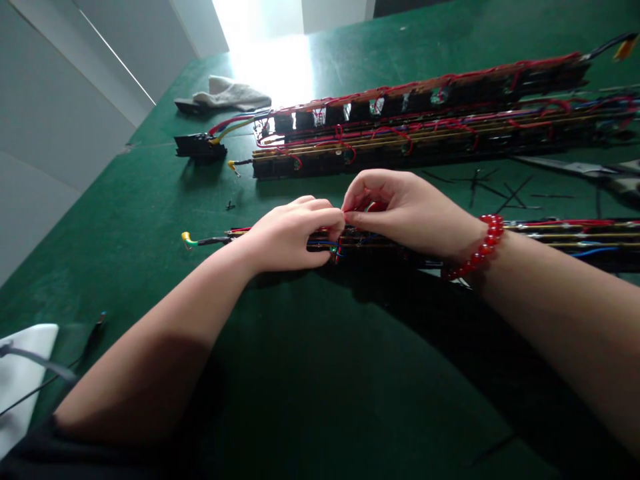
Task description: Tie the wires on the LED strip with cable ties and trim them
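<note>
Right hand (395, 208) over the near wired strip (560, 236), thumb and index tips pinched together; anything between too small to tell. Left hand (295, 232) straddles the strip, thumb on the near side; can't tell if gripping. Strip lies crosswise on green table (150, 200), middle hidden by hands, right end cut off. Beyond: two long black housings (310, 167) holding red wires (410, 139), brass rods (380, 142).

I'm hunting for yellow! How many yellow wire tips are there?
3: one yellow tip left of the left hand, another yellow tip farther back, a third yellow tip top right. Some may be hidden.
</note>
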`<state>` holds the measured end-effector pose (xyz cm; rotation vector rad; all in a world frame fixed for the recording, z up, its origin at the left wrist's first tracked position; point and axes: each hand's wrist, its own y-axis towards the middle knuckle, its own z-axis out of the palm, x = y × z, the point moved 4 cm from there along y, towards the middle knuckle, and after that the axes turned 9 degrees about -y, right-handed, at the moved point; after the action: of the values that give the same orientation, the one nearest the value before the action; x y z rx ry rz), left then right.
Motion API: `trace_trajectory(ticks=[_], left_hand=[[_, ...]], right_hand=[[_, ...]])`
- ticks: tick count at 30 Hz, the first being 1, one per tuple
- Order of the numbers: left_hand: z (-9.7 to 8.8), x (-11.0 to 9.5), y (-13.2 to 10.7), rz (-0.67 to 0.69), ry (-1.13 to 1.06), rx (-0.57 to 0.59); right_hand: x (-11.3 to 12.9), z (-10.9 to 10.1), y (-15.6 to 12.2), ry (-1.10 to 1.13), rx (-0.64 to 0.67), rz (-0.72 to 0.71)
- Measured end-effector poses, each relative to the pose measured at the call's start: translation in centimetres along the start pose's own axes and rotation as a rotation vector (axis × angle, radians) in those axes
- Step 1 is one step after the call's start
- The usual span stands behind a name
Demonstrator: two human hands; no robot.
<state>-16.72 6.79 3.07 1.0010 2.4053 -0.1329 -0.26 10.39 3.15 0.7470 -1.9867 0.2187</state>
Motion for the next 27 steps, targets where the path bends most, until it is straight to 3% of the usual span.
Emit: trace_trajectory(ticks=[15, 27], left_hand=[[-0.05, 0.29, -0.03, -0.011, -0.053, -0.058], [-0.11, 0.55, -0.03, -0.029, -0.132, -0.078]], right_hand=[[0.42, -0.11, -0.28, 0.011, -0.041, -0.032], [0.44, -0.07, -0.24, 0.090, 0.017, -0.017]])
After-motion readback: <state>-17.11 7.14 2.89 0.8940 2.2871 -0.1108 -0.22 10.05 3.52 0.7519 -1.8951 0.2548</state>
